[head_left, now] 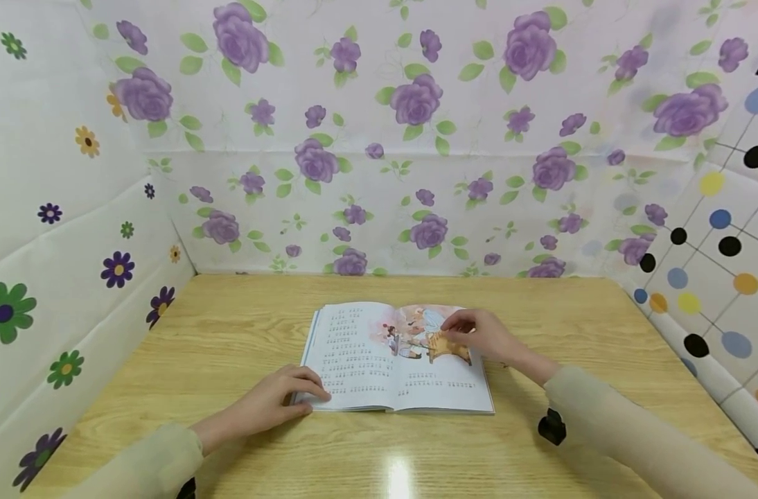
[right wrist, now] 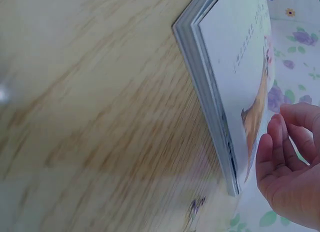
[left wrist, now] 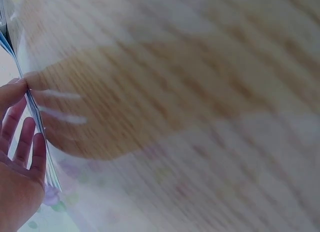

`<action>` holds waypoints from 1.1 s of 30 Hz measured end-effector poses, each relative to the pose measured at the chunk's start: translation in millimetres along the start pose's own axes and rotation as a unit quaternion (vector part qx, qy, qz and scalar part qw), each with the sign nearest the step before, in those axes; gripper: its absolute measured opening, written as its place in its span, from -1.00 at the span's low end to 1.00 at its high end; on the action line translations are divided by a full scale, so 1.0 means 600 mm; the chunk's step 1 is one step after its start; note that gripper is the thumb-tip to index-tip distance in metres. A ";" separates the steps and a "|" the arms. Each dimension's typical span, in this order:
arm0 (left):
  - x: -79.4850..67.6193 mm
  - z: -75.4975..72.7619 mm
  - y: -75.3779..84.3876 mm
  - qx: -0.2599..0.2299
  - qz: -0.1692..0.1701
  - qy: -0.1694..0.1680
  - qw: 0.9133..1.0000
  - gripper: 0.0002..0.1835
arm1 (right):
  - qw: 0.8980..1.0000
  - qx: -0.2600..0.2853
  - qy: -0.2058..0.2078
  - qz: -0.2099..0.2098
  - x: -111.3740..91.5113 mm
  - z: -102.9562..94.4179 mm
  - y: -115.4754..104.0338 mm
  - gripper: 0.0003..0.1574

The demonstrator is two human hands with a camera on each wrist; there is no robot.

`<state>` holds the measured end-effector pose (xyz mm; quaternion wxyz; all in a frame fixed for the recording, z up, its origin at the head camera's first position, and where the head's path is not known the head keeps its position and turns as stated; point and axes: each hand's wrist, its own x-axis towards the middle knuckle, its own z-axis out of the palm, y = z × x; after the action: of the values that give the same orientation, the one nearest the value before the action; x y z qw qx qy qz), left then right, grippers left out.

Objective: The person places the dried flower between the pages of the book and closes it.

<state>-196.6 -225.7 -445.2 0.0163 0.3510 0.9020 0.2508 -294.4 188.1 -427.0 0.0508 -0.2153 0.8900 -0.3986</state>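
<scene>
One book (head_left: pixel 394 371) lies open mid-frame, unturned pages (right wrist: pixel 209 94) apparently remaining; relaxed left hand (head_left: pixel 283 394) rests lower left; loosely curled right hand (head_left: pixel 483 334), right of centre, grips nothing.

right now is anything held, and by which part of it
The left hand touches the lower left corner of the open book, though gripping cannot be told; nothing shows in the right hand.
</scene>
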 end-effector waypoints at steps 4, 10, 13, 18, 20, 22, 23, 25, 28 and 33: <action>0.001 -0.002 0.002 0.002 0.001 -0.001 1.000 -0.68 | 1.000 -0.005 0.019 0.001 -0.007 -0.009 0.009 -0.79; -0.003 -0.002 0.001 -0.006 0.004 -0.007 1.000 -0.69 | 0.998 -0.026 0.049 0.016 -0.015 -0.024 0.021 -0.77; -0.003 -0.002 0.000 -0.009 0.005 -0.004 1.000 -0.69 | 0.997 -0.032 0.059 0.022 -0.020 -0.032 0.028 -0.74; -0.002 -0.002 -0.002 -0.010 0.007 -0.002 1.000 -0.68 | 0.996 -0.041 0.082 0.010 -0.032 -0.044 0.037 -0.64; -0.002 -0.002 -0.003 -0.009 0.007 -0.002 1.000 -0.68 | 0.995 -0.047 0.090 0.005 -0.035 -0.048 0.038 -0.62; -0.003 -0.002 -0.003 -0.008 0.007 0.000 1.000 -0.68 | 0.994 -0.052 0.094 0.004 -0.036 -0.050 0.038 -0.61; -0.004 -0.001 -0.002 -0.007 0.007 0.001 1.000 -0.68 | 0.994 -0.052 0.094 0.004 -0.036 -0.051 0.039 -0.61; -0.005 -0.001 -0.001 -0.007 0.006 0.003 1.000 -0.68 | 0.994 -0.051 0.094 0.007 -0.035 -0.052 0.039 -0.63; -0.005 -0.001 0.000 -0.006 0.003 0.003 1.000 -0.68 | 0.995 -0.046 0.088 0.013 -0.034 -0.051 0.039 -0.66; -0.005 0.000 0.001 -0.016 -0.008 0.000 1.000 -0.69 | 0.995 -0.042 0.093 0.014 -0.037 -0.050 0.034 -0.71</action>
<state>-194.2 -227.1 -445.2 0.0245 0.3434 0.9007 0.2651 -289.5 230.2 -423.5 -0.0359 -0.1669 0.9099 -0.3781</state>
